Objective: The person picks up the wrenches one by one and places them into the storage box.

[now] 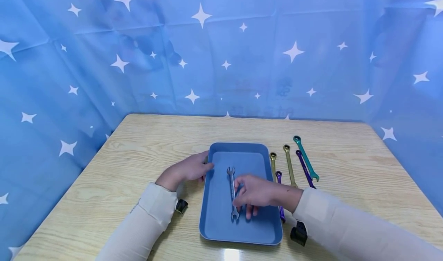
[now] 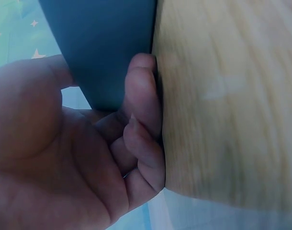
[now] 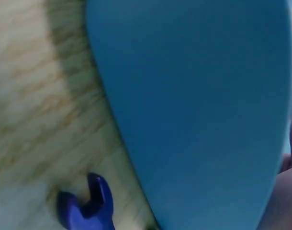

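The silver wrench (image 1: 231, 182), open-ended at both ends, is inside the blue tray (image 1: 245, 230), aligned roughly with the tray's long side. The right hand (image 1: 254, 191) extends over the tray; its fingers are bent, with one fingertip over the shank. Whether they pinch the wrench cannot be determined. The left hand (image 1: 189, 168) grips the tray's left wall, thumb at the rim, fingers against the outer face.

Right of the tray are two gold wrenches (image 1: 289, 164), two purple wrenches (image 1: 305, 168) and one teal wrench (image 1: 305, 157). One gold and one purple unit are just beside the tray's right wall. The tray rests on the wood-grain table (image 1: 166, 134). A blue star-patterned backdrop (image 1: 242, 80) hangs behind it.
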Action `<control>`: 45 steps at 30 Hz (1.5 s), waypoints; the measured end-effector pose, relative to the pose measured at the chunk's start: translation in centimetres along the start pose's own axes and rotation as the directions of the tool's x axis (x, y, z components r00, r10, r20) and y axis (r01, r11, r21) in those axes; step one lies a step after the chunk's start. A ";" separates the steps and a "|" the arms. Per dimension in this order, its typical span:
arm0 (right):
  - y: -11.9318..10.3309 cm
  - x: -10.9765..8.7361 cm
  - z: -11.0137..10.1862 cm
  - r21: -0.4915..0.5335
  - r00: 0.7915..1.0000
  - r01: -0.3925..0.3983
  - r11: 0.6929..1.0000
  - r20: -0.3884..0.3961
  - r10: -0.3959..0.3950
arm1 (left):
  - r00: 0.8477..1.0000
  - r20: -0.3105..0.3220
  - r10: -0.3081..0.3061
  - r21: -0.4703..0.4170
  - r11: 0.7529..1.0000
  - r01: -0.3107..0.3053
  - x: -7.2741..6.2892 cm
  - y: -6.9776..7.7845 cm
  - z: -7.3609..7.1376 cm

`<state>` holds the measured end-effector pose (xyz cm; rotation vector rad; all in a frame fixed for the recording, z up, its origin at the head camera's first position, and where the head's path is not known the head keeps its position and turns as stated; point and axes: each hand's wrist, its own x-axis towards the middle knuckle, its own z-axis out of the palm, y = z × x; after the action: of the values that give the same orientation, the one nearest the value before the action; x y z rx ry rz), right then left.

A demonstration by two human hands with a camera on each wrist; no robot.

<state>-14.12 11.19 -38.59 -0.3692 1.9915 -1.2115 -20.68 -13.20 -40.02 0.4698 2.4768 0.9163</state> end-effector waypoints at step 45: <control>0.2 1.8 0.2 -0.170 1.000 0.000 0.985 0.011 0.002 | 1.000 0.001 -0.010 0.006 1.000 0.010 0.2 0.0 0.0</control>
<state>-15.13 10.08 -39.67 -0.4592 2.0914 -1.0388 -20.84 -13.09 -40.07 0.4595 2.4793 0.9045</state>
